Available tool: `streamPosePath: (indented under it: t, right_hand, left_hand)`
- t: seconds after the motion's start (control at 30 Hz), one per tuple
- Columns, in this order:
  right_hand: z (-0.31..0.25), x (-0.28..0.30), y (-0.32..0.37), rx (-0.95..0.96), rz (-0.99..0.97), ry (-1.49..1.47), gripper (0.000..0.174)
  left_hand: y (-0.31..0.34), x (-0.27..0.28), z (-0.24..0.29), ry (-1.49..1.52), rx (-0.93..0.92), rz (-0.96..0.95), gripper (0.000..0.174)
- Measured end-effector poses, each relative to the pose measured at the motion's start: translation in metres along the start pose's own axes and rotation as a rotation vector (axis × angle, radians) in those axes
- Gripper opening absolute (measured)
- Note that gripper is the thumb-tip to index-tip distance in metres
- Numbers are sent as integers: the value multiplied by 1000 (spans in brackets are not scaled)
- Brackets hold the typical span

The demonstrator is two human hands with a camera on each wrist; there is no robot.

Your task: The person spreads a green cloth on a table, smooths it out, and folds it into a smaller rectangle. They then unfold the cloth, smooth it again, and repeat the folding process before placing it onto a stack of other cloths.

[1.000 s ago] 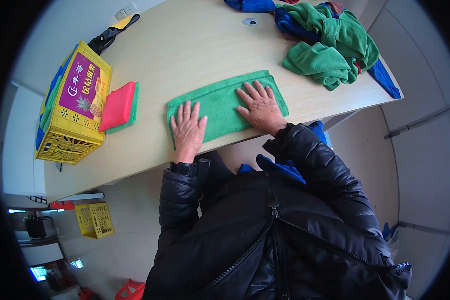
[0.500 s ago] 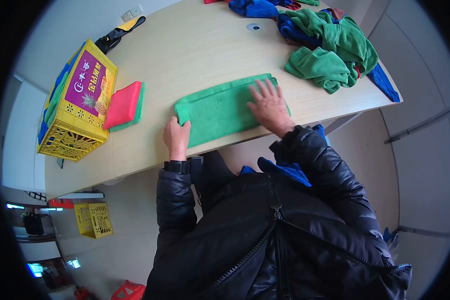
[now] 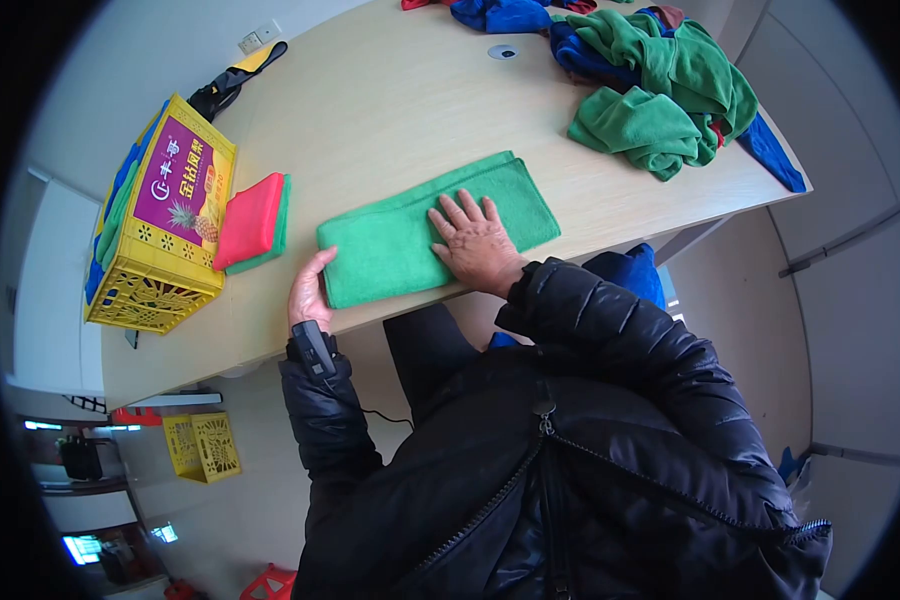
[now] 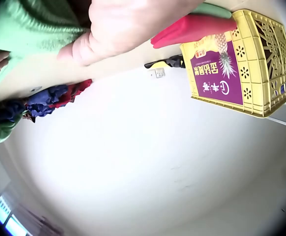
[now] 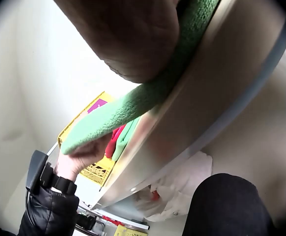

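Observation:
A folded green towel (image 3: 400, 250) lies near the front edge of the table. My left hand (image 3: 311, 288) grips its left end, thumb over the top and fingers underneath. In the right wrist view this end of the towel (image 5: 101, 120) is raised off the table, with the left hand (image 5: 86, 152) beneath it. My right hand (image 3: 478, 245) lies flat on the middle of the towel, fingers spread. Left of the towel, a folded red cloth (image 3: 250, 222) rests on a folded green one (image 3: 282, 225).
A yellow crate (image 3: 160, 285) with cloths in it stands at the table's left. Crumpled green cloths (image 3: 695, 80) and blue ones (image 3: 495, 15) are heaped at the back right. A black and yellow strap (image 3: 232, 85) lies behind the crate.
My left hand has gone from lying flat on the towel to gripping its left end. The towel has shifted left and turned slightly. My right hand has moved left across it.

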State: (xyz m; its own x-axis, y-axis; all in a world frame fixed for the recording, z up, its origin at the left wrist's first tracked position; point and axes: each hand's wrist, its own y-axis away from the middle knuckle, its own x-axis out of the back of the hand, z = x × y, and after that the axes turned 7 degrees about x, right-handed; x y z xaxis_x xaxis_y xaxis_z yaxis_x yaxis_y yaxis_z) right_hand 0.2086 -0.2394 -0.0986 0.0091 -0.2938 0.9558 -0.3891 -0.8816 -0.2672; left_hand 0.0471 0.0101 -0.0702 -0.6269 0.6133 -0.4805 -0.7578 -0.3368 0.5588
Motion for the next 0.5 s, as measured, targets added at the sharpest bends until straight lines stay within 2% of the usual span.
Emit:
streamPosePath:
  t: [0.1, 0.13, 0.3, 0.43, 0.5]
  right_hand:
    - [-9, -1, -1, 7, 2, -2, 60]
    - [-11, -1, -1, 11, 4, -1, 60]
    - [-7, -5, 4, 13, 84, -34, 58]
    - [4, 13, 33, 98, 59, -88, 55]
    - [10, 25, 55, 134, 19, -93, 51]
  left_hand:
    - [17, -28, 7, -37, -152, -45, 36]
    - [18, -41, 7, -42, -151, -44, 36]
    - [-2, -129, 0, -241, -393, -220, 25]
    - [-34, -190, -21, -494, -407, -246, 18]
    - [-43, -213, -37, -699, -313, -197, 14]
